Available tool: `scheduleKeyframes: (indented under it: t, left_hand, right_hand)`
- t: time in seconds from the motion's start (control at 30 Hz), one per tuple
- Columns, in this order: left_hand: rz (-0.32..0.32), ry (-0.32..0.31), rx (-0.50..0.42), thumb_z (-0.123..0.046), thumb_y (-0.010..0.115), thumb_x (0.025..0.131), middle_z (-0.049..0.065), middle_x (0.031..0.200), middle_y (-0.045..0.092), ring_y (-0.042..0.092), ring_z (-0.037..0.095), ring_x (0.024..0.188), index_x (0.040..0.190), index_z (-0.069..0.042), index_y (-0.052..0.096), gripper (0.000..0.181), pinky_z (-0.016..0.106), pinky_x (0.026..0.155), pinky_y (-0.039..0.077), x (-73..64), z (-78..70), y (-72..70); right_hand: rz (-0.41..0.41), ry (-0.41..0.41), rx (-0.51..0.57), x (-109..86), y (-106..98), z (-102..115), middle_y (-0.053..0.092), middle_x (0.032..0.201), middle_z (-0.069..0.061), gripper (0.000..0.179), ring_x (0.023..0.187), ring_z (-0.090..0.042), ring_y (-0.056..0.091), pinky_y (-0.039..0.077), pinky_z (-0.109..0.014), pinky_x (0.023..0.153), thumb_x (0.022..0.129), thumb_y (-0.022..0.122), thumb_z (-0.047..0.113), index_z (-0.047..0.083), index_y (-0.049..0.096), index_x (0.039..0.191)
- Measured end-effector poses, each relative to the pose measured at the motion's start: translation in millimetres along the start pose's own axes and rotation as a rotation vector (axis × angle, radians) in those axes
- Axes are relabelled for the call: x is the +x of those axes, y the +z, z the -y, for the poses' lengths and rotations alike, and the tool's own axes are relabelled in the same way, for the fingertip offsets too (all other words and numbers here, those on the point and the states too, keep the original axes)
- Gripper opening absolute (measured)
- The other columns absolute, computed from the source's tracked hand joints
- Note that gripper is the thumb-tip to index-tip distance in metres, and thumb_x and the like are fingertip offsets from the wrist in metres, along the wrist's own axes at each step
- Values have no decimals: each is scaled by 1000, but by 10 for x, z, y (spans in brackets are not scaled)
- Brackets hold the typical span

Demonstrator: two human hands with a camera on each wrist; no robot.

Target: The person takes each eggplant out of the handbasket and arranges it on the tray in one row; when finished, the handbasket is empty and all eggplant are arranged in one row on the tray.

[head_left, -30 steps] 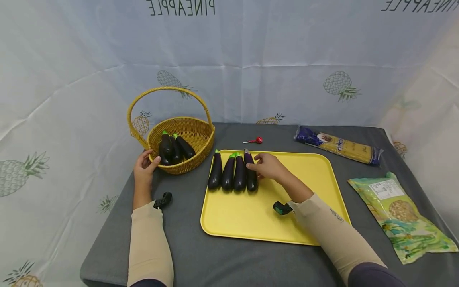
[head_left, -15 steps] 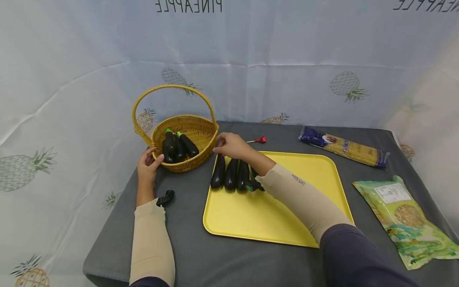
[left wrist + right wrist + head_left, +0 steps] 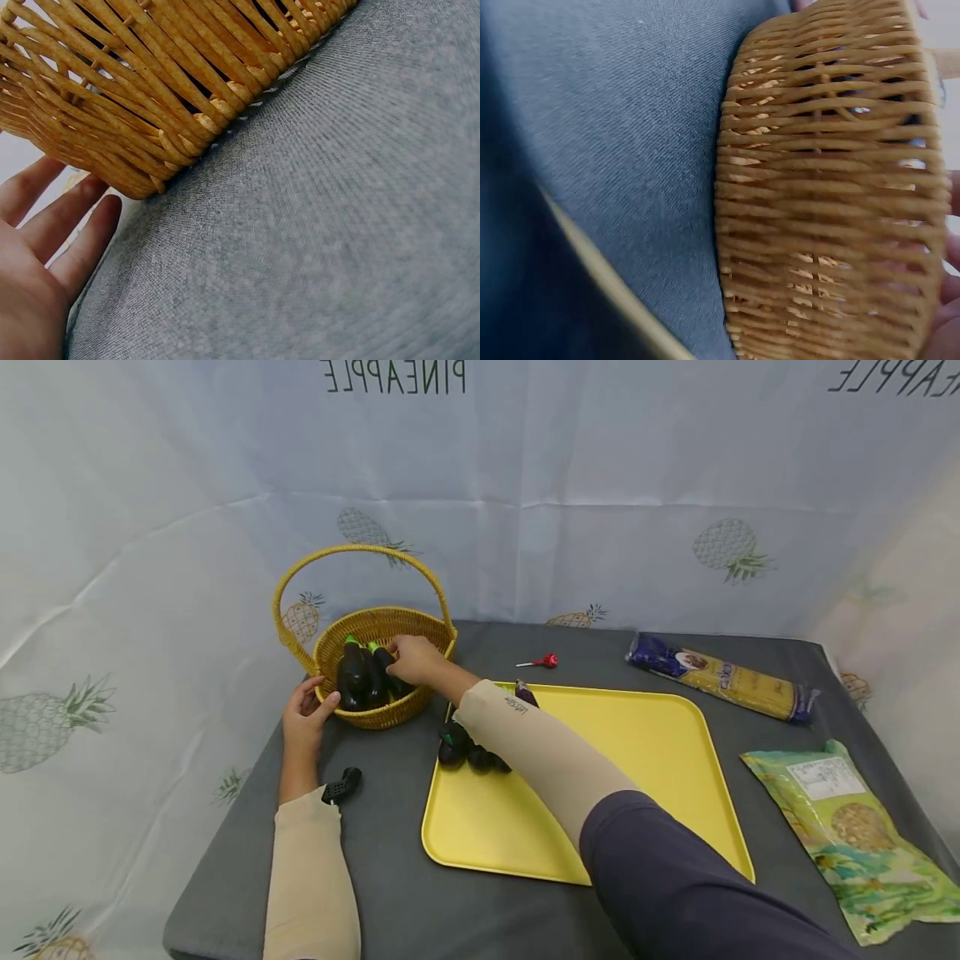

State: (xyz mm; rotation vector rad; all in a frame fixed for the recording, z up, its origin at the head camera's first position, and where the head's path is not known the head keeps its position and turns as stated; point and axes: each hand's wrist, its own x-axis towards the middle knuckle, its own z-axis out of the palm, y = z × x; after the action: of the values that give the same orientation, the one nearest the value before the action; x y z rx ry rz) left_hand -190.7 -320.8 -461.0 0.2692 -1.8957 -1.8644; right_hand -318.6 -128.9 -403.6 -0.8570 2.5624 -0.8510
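Note:
In the head view, my left hand (image 3: 305, 727) rests at the left front of a woven basket (image 3: 384, 718), thumb by the rim. Its fingers (image 3: 88, 238) lie fairly straight against the wicker in the left wrist view. My right hand (image 3: 420, 661) reaches over the basket's right side and grips the rightmost eggplant (image 3: 400, 686) near its green stem. Beside that one lie two more eggplants (image 3: 352, 672). Through the right wrist view's wicker wall (image 3: 825, 187), the right fingers are mostly hidden. Several eggplants (image 3: 452, 750) lie on the yellow tray (image 3: 622, 727), partly covered by my right forearm.
A red lollipop (image 3: 550, 661) lies behind the tray. Toward the back right is a pasta packet (image 3: 723, 678), with a green bag (image 3: 851, 827) in front of it. Everything stands on a grey-covered table (image 3: 397, 860), before a pineapple-print curtain (image 3: 585, 552).
My right hand has gone left from the tray's eggplants, past the basket's right rim, to the rightmost eggplant inside. The left hand has stayed at the basket.

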Motion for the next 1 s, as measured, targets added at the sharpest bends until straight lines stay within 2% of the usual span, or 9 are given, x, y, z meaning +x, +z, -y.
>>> scheduleKeyframes:
  t: [0.07, 0.17, 0.27, 0.37, 0.53, 0.67, 0.77, 0.87, 1.0]
  left_hand:
    - [4, -10, -3, -4, 70, 89, 32, 133, 50, 51, 34, 119, 130, 9, 52, 47, 18, 86, 44, -20, -7, -17]
    - [7, -14, 8, -4, 70, 89, 32, 133, 50, 50, 36, 119, 130, 8, 53, 46, 18, 86, 44, -37, -13, -27]
    - [3, -10, 8, -5, 71, 88, 30, 133, 51, 51, 33, 119, 130, 6, 55, 45, 18, 86, 44, -36, -21, -22]
    - [4, -1, 7, -5, 71, 88, 28, 132, 52, 53, 30, 117, 129, 5, 56, 44, 19, 86, 44, -26, -26, -16]
    - [21, -3, 15, -5, 70, 89, 29, 133, 51, 53, 30, 118, 130, 7, 53, 46, 18, 87, 44, -5, -5, -2]
    - [25, -12, 13, -6, 70, 89, 29, 135, 50, 52, 29, 118, 131, 7, 53, 47, 18, 87, 44, 1, 27, 4]
    - [9, -7, 5, -4, 70, 89, 29, 135, 50, 52, 28, 117, 130, 6, 54, 45, 19, 87, 44, 1, 21, -10]
    - [3, -6, 3, -4, 70, 89, 30, 134, 50, 52, 30, 119, 129, 6, 54, 45, 19, 87, 44, -6, 6, -16]
    - [1, -13, 4, -7, 72, 88, 29, 134, 51, 52, 29, 119, 130, 6, 54, 47, 19, 87, 44, -9, 2, -20]
  right_hand:
    - [12, 17, -57, 44, 75, 37, 59, 125, -3, 46, 109, -17, 57, 47, -32, 87, 96, 64, 26, 9, 52, 137]
    - [25, 63, -127, 80, 142, 70, 59, 123, -2, 43, 107, -17, 57, 47, -33, 84, 96, 62, 27, 13, 53, 136]
    - [47, 120, -161, 101, 152, 88, 62, 108, -3, 28, 92, -18, 60, 46, -33, 73, 97, 59, 26, 14, 59, 122]
    - [89, 140, -180, 111, 121, 99, 62, 93, -4, 16, 78, -20, 58, 43, -32, 63, 98, 56, 25, 13, 63, 106]
    - [152, 174, -139, 141, 37, 80, 51, 76, -3, 15, 59, -17, 45, 38, -30, 56, 99, 52, 22, 12, 58, 90]
    - [115, 207, -64, 110, -29, 65, 53, 83, -4, 17, 63, -18, 48, 39, -31, 58, 98, 54, 22, 9, 57, 108]
    - [57, 191, -28, 68, -90, 82, 58, 105, -5, 42, 80, -19, 57, 43, -32, 65, 96, 60, 26, 9, 49, 133]
    - [29, 185, 5, 27, -166, 79, 58, 122, -5, 57, 92, -19, 59, 47, -32, 71, 94, 65, 30, 9, 44, 143]
    - [14, 174, 63, -86, -284, 81, 50, 141, -4, 70, 111, -19, 57, 49, -33, 84, 92, 68, 32, 12, 36, 151]
